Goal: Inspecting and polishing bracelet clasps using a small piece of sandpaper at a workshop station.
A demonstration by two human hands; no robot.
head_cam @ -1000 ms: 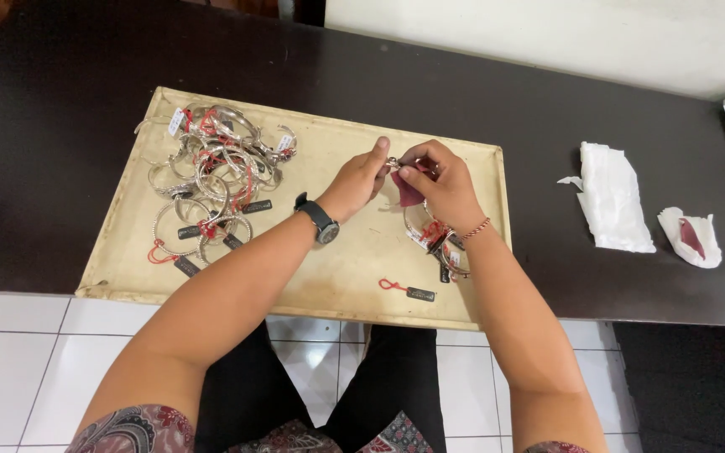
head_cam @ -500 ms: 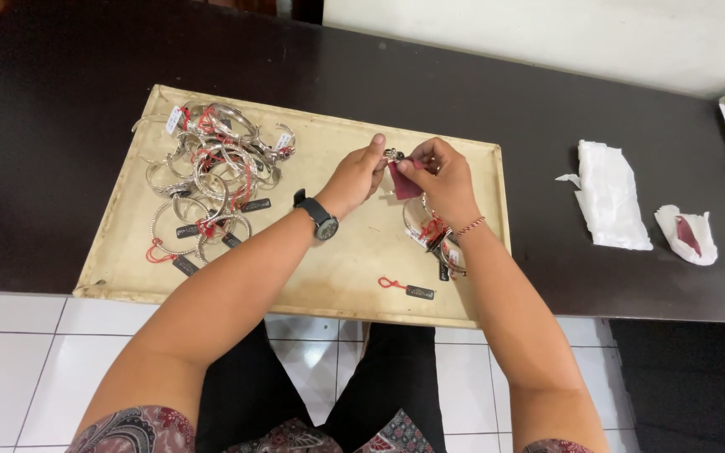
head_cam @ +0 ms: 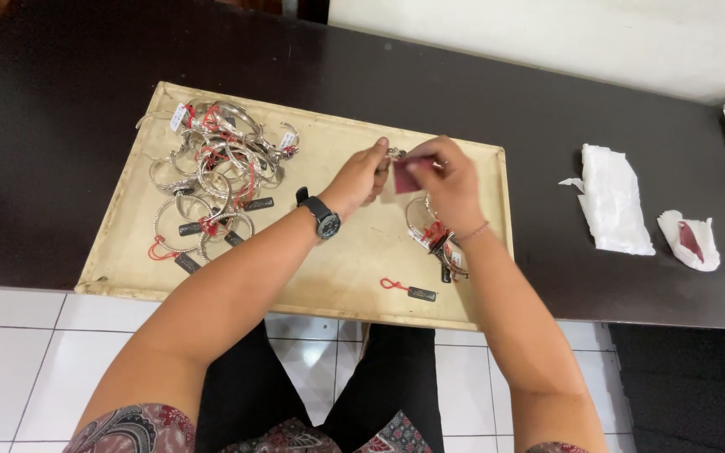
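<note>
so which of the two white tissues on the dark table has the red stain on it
The smaller crumpled tissue, farthest right near the table's front edge. It shows a dark red patch, while the larger tissue beside the tray is plain white.

The bracelets [head_cam: 211, 180] look like polished silver metal, glossy, tied with red thread and small dark tags (likely plastic or card). The tray [head_cam: 354, 260] is lined with matt, scuffed cream fabric. The desk [head_cam: 86, 67] is dark, smooth, faintly shiny. The tissues [head_cam: 614, 201] are crumpled white paper
</note>
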